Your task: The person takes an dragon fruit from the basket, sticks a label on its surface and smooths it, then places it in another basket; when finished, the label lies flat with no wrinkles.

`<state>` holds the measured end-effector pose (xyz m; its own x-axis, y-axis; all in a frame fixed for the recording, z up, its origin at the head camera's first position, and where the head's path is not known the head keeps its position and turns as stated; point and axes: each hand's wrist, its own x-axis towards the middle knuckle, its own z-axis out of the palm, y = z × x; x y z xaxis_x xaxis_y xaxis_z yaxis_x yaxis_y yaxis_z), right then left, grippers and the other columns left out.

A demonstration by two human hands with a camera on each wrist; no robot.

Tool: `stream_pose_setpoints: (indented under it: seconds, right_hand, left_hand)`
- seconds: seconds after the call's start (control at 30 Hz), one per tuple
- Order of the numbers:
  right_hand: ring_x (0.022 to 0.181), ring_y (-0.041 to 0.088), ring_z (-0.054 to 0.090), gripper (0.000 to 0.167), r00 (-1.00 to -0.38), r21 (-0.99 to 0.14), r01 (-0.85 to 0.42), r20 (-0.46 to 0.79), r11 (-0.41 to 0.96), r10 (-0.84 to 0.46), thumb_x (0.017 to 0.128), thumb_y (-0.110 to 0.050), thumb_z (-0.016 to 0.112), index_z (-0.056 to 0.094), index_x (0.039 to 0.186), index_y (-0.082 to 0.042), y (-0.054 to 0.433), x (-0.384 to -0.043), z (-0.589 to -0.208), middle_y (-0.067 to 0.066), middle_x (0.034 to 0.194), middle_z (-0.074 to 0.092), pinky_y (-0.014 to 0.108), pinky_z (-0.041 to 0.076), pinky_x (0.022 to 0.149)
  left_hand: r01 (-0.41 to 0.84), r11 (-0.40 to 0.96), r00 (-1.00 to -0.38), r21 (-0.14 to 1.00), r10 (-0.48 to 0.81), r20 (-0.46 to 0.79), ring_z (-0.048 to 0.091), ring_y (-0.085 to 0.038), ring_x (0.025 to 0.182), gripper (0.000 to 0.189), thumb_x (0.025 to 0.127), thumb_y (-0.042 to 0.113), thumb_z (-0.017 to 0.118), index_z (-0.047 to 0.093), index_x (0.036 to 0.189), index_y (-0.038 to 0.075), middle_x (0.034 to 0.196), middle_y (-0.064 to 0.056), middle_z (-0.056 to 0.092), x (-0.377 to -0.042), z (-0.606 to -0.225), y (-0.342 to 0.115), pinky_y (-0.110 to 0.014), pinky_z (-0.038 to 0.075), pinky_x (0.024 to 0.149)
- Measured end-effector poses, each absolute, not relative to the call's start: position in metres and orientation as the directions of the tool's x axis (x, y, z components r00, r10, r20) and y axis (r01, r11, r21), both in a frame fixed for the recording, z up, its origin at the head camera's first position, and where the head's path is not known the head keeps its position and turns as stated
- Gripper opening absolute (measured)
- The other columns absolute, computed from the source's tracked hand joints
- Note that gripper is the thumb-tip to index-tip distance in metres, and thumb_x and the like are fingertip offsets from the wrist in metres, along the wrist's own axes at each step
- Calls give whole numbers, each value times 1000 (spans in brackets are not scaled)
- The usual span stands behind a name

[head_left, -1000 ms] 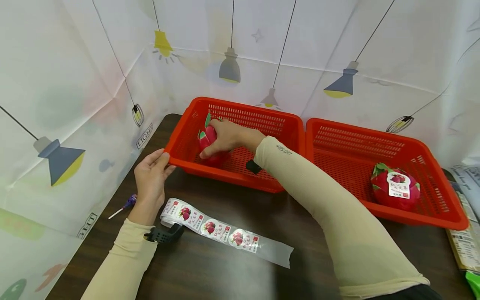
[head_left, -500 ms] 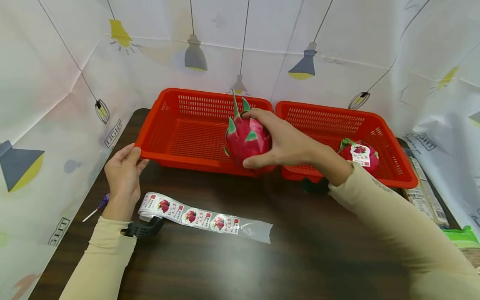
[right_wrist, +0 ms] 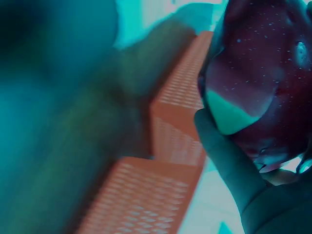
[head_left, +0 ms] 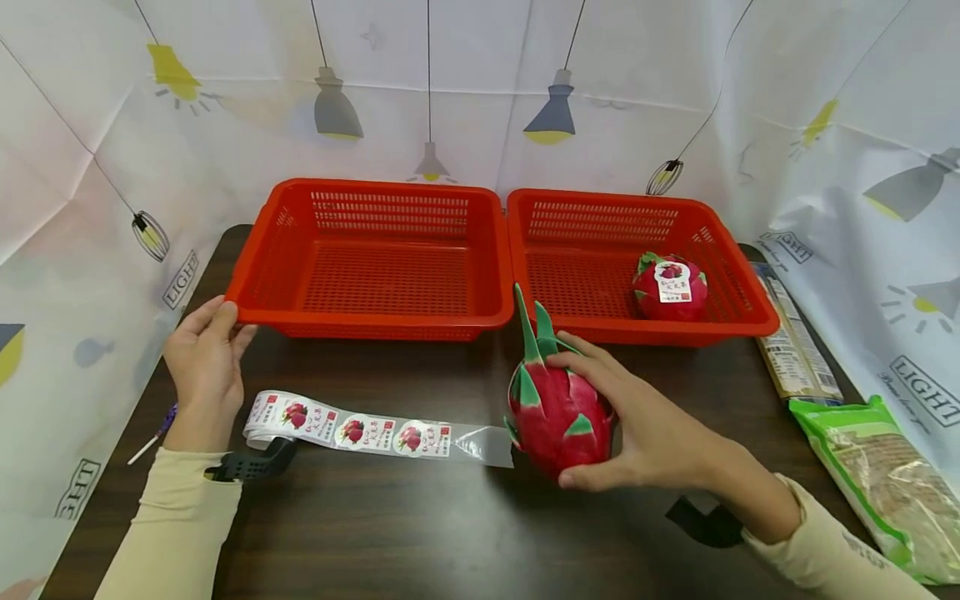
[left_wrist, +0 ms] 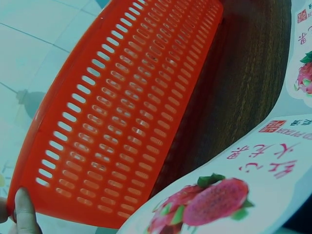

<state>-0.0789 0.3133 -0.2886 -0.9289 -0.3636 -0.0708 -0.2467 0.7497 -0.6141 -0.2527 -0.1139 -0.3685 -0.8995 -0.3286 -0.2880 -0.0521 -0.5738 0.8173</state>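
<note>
My right hand grips a dragon fruit with green-tipped scales, over the table in front of the two baskets. The right wrist view shows the thumb along the dark red side of this dragon fruit. At the near left corner of the left red basket, my left hand pinches the rim between thumb and fingers; the thumb shows on that rim in the left wrist view. A strip of printed stickers runs from its roll toward the held fruit.
In the right red basket sits another dragon fruit bearing a white sticker. A lollipop lies by the left wrist. Packages line the right side: a flat pack and a green-edged bag. Printed cloth hangs behind.
My right hand has lifted the dragon fruit out of the left basket and carried it right and toward me. The left hand stays on the basket's corner. The head view has swung right.
</note>
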Motion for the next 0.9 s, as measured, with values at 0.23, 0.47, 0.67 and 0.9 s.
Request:
stream_pose_setpoints:
  seconds: [0.23, 0.47, 0.67, 0.9]
  right_hand:
    - [137, 29, 44, 100, -934, -674, -219, -63, 705, -351, 69, -46, 91, 34, 151, -40, 329, -52, -322, -3, 167, 22, 24, 59, 82]
    - [136, 31, 45, 99, -943, -690, -149, -116, 709, -312, 69, -46, 90, 36, 151, -37, 343, -58, -346, 1, 162, 33, 30, 61, 83]
    - [130, 33, 48, 98, -950, -715, -79, -157, 695, -270, 73, -43, 89, 34, 153, -29, 354, -68, -356, 2, 150, 44, 33, 62, 83]
    - [130, 37, 47, 93, -935, -740, -39, -210, 672, -285, 76, -42, 85, 33, 152, -27, 361, -77, -360, 8, 145, 48, 34, 62, 82]
  left_hand:
    - [-43, -612, -890, 790, -336, -309, 62, -18, 96, 30, 92, 6, 72, 67, 122, 5, 120, -6, 58, -254, -369, -113, -20, 60, 67]
    - [-60, -604, -885, 794, -335, -322, 63, -17, 97, 32, 93, 7, 72, 66, 124, 6, 121, -6, 59, -252, -370, -112, -20, 60, 68]
    - [-70, -587, -889, 806, -330, -318, 63, -16, 100, 37, 94, 10, 72, 66, 129, 6, 123, -5, 59, -251, -370, -112, -19, 60, 70]
    - [-81, -595, -887, 800, -322, -329, 62, -16, 100, 44, 93, 9, 73, 63, 136, 5, 124, -4, 59, -251, -368, -113, -19, 60, 70]
